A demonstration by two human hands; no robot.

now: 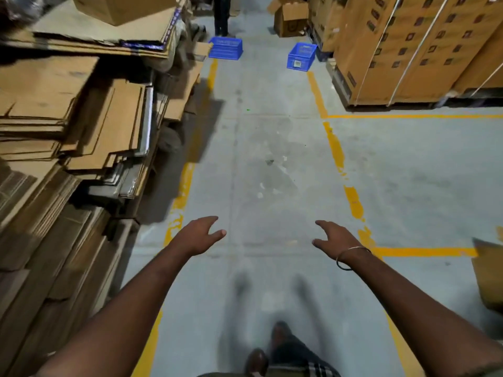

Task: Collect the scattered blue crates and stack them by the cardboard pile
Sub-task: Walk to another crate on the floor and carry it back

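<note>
Both shoes [272, 346] show at the bottom edge, blurred, on the grey concrete floor [266, 137] of an aisle marked by worn yellow lines [336, 151]. To my left rises the cardboard pile [68, 118], flattened sheets heaped unevenly with corners jutting toward the aisle; to my right stand strapped stacks of cartons [419, 50] on a pallet. Far down the aisle sit two blue crates, well apart from me: the left crate [226, 48] just beside the far end of the cardboard, the right crate [301, 56] near the cartons. My left hand [200, 235] and right hand [337, 238] reach out ahead, fingers spread loosely, holding nothing; a thin bangle [351, 257] circles my right wrist. As I judge it, neither crate is collected yet. What could go wrong: a jutting cardboard corner could catch my arm or a carried crate and bring sheets sliding, and the small debris [269, 162] mid-aisle could trip me. Someone's legs [221, 14] stand beyond the left crate, cut off by the frame, so I could bump into them. A brown box [490, 278] is cropped at the right edge. Whether the crates hold anything, I cannot tell.
</note>
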